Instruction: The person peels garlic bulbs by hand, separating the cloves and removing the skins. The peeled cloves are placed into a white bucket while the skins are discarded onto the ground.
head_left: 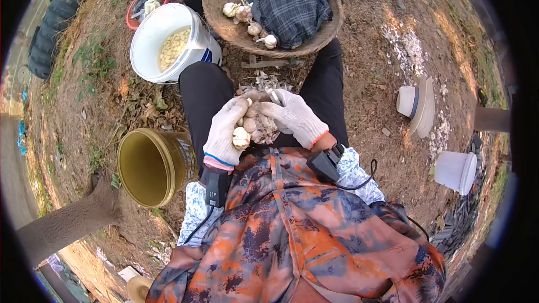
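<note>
My left hand (227, 126), in a white knit glove with a blue and pink cuff, is closed around garlic between my knees. A pale garlic bulb (241, 138) shows at its palm side. My right hand (295, 115), gloved with an orange cuff, meets the left fingertips; its fingers are closed around a small light-coloured tool (274, 97), whose shape is partly hidden. Below and between the hands lie more garlic bulbs (250, 124) and papery skins (266, 129). Loose skins (269, 81) cover the ground just beyond the hands.
A wicker basket (216, 19) holds garlic and a dark plaid cloth (289, 8). The white bucket (140, 50) contains peeled cloves (174, 47). An olive bucket (146, 168) lies at left, near a tree trunk (67, 224). At right are a hat (415, 105) and white pail (453, 171).
</note>
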Tool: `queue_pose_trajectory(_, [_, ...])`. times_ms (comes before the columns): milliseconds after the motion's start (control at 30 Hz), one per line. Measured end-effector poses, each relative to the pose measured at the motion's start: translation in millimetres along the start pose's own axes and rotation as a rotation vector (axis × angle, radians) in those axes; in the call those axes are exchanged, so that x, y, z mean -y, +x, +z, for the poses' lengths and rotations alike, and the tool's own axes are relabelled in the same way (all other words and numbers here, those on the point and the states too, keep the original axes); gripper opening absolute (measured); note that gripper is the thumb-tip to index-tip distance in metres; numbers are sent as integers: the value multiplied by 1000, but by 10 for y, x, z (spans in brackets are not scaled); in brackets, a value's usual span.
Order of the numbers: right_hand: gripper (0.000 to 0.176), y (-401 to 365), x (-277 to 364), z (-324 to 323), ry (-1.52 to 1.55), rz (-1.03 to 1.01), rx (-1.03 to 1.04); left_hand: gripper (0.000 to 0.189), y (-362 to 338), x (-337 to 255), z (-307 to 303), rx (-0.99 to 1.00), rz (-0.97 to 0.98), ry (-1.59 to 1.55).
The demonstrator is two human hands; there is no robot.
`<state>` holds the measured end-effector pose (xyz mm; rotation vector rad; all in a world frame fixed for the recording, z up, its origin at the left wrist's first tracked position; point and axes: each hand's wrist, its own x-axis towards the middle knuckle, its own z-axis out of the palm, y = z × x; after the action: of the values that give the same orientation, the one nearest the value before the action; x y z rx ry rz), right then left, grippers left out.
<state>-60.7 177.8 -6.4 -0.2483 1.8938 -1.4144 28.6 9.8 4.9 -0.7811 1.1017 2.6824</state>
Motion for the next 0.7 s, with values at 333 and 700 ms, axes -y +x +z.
queue_pose_trajectory(333, [10, -25, 139, -30, 737, 243, 240, 27, 16, 28, 87, -167, 256, 651])
queue_pose_trajectory(700, [6, -33, 84, -120, 696, 239, 263, 29, -12, 19, 80, -40, 289, 799])
